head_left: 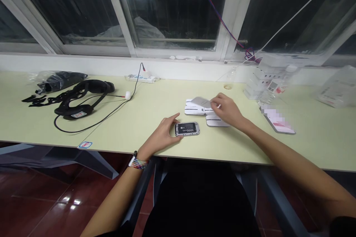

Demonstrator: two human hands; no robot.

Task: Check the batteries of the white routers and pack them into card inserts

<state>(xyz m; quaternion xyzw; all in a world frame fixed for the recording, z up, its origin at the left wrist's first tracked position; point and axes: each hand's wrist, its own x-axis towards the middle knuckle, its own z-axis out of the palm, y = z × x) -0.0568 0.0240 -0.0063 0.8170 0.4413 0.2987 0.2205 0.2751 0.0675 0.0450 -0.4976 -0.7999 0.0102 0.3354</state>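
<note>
A small flat device [191, 123] lies on the table with its back off, baring a dark battery [187, 128] marked 3000mAh. My left hand [162, 133] grips its left end between thumb and fingers. In my right hand [224, 106], pinched at one edge, is a thin grey back cover [200, 102], slightly blurred. The cover hangs above several white rectangular devices with a black stripe. One such white device [191, 110] sits under it; another white device [217, 121] lies below my right hand, which partly hides the group.
A black headset [75, 112] with a cable and a plastic bag [61, 80] lie to the left. A power strip [142, 79] stands by the wall. On the right are a phone [280, 122], a clear bottle [276, 86], white boxes [254, 85] and another bag [338, 87].
</note>
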